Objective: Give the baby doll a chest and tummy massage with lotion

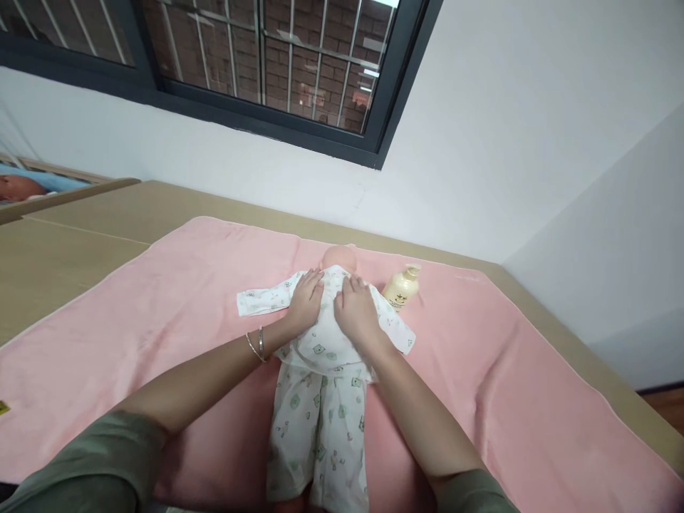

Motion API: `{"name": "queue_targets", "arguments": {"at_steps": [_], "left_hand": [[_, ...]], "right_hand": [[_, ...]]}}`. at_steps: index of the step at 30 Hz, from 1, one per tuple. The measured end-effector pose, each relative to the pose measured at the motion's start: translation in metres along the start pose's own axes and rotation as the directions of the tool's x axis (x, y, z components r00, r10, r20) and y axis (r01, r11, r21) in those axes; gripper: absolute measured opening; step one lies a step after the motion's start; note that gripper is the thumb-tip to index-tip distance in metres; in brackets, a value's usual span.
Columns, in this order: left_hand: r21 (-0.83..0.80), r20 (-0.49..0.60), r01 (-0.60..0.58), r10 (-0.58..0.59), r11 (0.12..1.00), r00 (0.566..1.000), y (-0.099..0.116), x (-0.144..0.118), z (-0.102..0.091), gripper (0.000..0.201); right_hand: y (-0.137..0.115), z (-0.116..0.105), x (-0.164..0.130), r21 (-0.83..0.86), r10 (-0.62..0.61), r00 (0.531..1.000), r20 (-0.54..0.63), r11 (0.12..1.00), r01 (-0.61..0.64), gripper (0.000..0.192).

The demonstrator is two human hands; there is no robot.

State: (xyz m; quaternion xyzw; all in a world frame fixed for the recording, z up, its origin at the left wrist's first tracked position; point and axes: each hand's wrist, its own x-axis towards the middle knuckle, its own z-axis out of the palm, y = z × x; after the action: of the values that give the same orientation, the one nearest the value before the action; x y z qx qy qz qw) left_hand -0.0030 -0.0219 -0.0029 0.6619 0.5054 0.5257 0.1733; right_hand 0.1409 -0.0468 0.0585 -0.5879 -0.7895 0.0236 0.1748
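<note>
A baby doll lies on its back on a pink towel, head toward the wall. It wears a white printed top and matching trousers. My left hand lies flat on the doll's chest on the left side, fingers together, a bangle on the wrist. My right hand presses flat on the chest's right side, close beside the left. Neither hand grips anything that I can see; both rest on the top's fabric.
A cream pump bottle stands on the towel just right of the doll's head. The towel covers a tan table set against a white wall under a dark-framed window. Another doll lies in a crib at far left.
</note>
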Motion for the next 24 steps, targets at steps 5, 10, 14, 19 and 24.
{"name": "queue_targets", "arguments": {"at_steps": [5, 10, 14, 19, 24], "left_hand": [[-0.05, -0.022, -0.018, 0.017, 0.999, 1.0, 0.0, -0.001, -0.001, 0.056], [-0.02, -0.005, -0.01, 0.01, 1.0, 1.0, 0.002, -0.002, -0.001, 0.056], [-0.009, -0.022, 0.004, -0.005, 1.0, 1.0, 0.002, -0.003, 0.0, 0.054], [-0.009, -0.025, -0.019, 0.019, 1.0, 1.0, 0.001, -0.003, 0.0, 0.053], [0.017, -0.018, -0.034, 0.034, 0.999, 0.999, 0.004, -0.004, -0.002, 0.052]], "right_hand": [[-0.008, 0.004, -0.003, 0.108, -0.258, 0.966, 0.02, 0.961, 0.254, 0.049], [0.019, -0.004, 0.013, 0.107, 0.038, 0.998, 0.053, 0.993, -0.043, 0.057], [0.001, 0.0, 0.0, -0.028, 0.153, 0.988, 0.0, 0.988, -0.153, 0.067], [-0.01, 0.005, -0.007, 0.024, -0.19, 0.981, 0.044, 0.982, 0.189, 0.055], [0.029, -0.006, 0.012, 0.157, -0.345, 0.934, 0.091, 0.931, 0.328, 0.052]]}}
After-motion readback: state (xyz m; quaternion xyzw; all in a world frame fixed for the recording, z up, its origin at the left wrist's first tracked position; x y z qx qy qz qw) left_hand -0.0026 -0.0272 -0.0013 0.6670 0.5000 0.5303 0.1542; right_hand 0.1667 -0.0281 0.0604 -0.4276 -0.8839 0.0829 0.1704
